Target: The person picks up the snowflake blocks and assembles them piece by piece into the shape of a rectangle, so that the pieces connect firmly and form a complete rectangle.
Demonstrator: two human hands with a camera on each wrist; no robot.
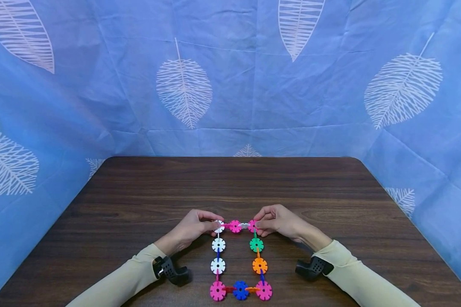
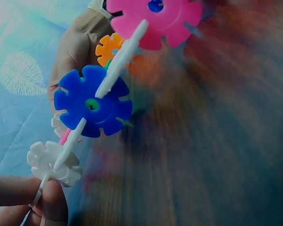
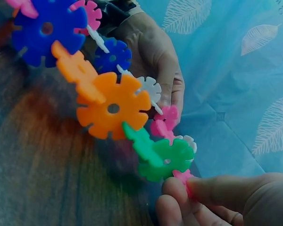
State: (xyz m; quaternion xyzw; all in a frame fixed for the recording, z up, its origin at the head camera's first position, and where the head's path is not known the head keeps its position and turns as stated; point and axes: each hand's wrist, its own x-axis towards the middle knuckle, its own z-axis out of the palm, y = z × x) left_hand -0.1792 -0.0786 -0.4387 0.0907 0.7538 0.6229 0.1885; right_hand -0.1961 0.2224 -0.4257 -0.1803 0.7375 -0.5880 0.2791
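Slotted plastic snowflake discs are linked edge to edge into a rectangular loop, seen whole in the head view. My left hand [image 1: 192, 227] pinches the white disc [image 1: 218, 228] at the loop's far left corner between thumb and fingers. At the far right corner, my right hand [image 1: 282, 222] pinches a pink disc [image 1: 252, 226]. Two more white discs run down the left side. A green disc [image 1: 256, 244] and an orange disc [image 1: 259, 265] form the right side. Pink discs make both near corners, with a blue disc [image 1: 240, 290] between them.
The loop is over the near middle of a dark wood-grain table [image 1: 230, 183]. Blue cloth with white leaf prints [image 1: 184, 89] hangs behind the table and along both sides. Black wrist cameras sit on both wrists, the left one [image 1: 173, 270] and the right one [image 1: 313, 267].
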